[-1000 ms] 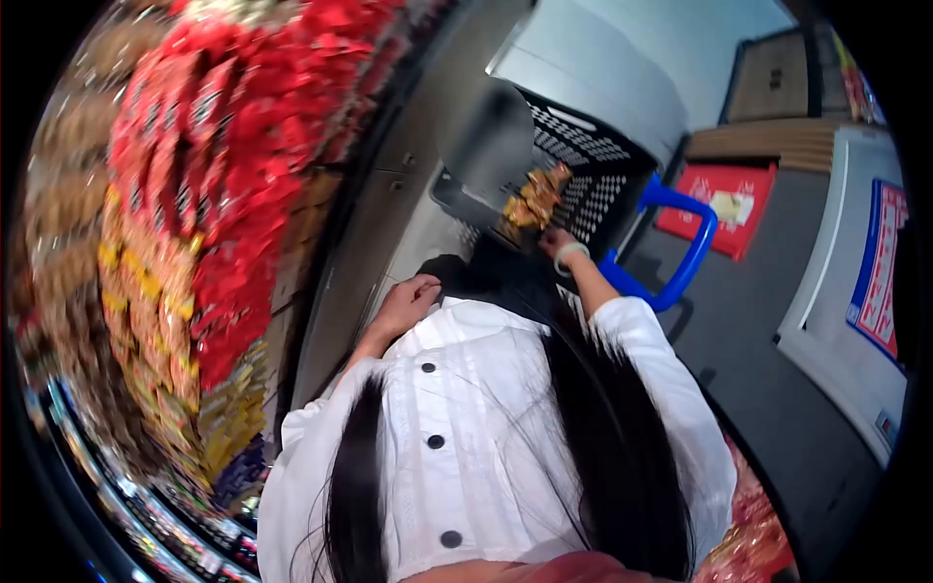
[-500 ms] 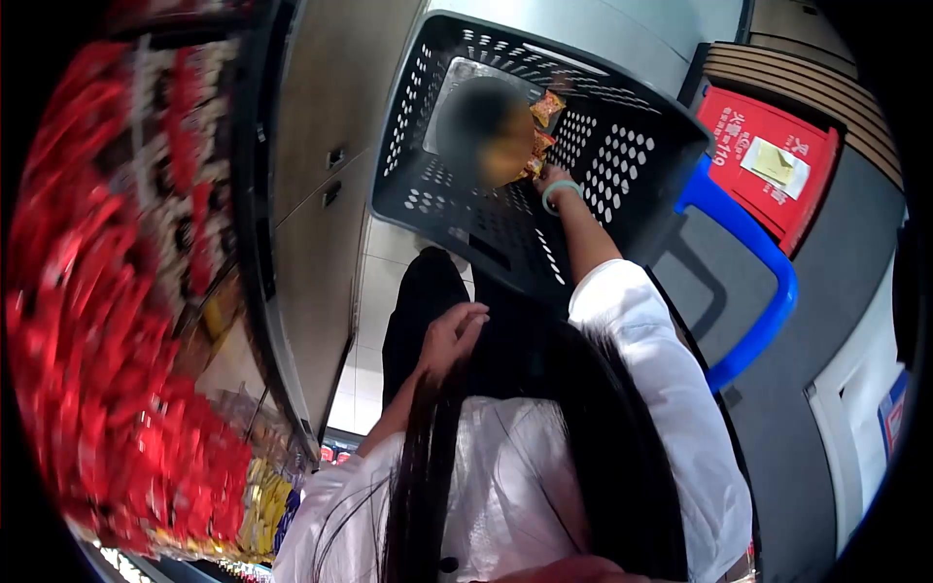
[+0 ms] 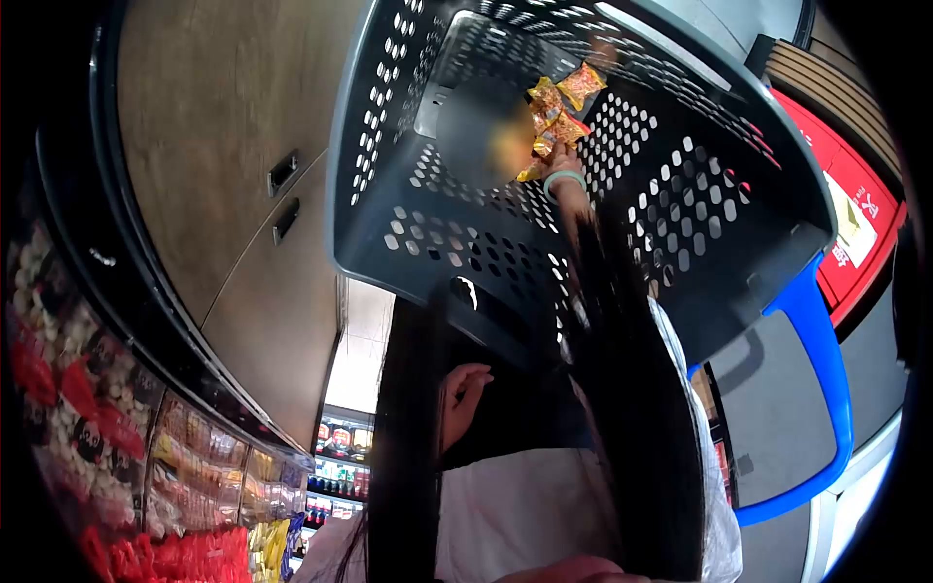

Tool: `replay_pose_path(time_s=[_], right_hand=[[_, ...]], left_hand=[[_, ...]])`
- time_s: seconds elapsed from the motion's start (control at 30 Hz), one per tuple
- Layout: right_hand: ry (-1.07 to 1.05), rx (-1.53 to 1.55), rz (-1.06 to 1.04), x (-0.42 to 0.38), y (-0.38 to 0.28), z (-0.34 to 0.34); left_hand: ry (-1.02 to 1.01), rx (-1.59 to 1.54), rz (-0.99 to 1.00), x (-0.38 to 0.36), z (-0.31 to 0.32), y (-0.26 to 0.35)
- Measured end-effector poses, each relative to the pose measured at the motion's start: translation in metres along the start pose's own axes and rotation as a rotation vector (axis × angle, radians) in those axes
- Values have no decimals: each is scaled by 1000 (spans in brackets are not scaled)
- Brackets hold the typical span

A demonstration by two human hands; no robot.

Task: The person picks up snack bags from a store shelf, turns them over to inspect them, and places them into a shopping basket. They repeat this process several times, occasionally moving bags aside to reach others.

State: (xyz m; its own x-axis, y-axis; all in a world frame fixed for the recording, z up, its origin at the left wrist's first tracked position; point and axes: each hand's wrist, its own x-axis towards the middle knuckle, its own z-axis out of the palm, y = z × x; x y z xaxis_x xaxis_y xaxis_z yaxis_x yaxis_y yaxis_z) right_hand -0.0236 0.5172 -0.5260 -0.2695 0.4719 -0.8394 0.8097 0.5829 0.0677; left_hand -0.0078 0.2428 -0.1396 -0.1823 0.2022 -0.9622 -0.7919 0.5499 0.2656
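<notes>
Small shiny orange and yellow snack packets lie in a cluster at the bottom of a deep dark-grey shopping basket with perforated walls. My right hand, with a pale green band at its wrist, reaches into the basket. Its fingers are closed at the lowest of the packets; their tips are partly hidden. A blurred patch covers part of the basket floor next to the packets. In front of my body, below the basket rim, my left hand hangs with loosely bent fingers and holds nothing. Dark hair hides part of it.
The basket's blue handle sticks out to the right. Beyond it stands a red box with white lettering. Wooden cabinet doors rise on the left, above hanging bagged goods. Stocked shelves show at the lower left.
My view has moved closer over the basket, which looks larger. My right hand remains among the packets, and more of them show. My left hand stays low, its fingers more bent.
</notes>
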Motion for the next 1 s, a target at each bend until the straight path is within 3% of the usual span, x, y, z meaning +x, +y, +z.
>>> replay_pose_path(time_s=[0.3,0.47,0.57,0.63,0.77,0.87,1.0], right_hand=[[-144,-81,25,-8,-4,-13],[-124,337,11,-36,0,-40],[-211,939,-97,-77,-4,-69],[-203,1112,-221,-117,-11,-103],[-468,1437,-347,-174,-17,-155],[-560,1419,-471,-232,-35,-197],[-731,1302,-739,-345,-61,-258]], left_hand=[[15,-152,52,1,-1,-23],[8,-102,113,-13,-3,-9],[21,-99,242,-31,-3,4],[25,-138,332,-51,-3,25],[-14,-381,441,-68,-15,20],[31,-185,512,-103,-36,49],[65,-258,710,-132,-52,69]])
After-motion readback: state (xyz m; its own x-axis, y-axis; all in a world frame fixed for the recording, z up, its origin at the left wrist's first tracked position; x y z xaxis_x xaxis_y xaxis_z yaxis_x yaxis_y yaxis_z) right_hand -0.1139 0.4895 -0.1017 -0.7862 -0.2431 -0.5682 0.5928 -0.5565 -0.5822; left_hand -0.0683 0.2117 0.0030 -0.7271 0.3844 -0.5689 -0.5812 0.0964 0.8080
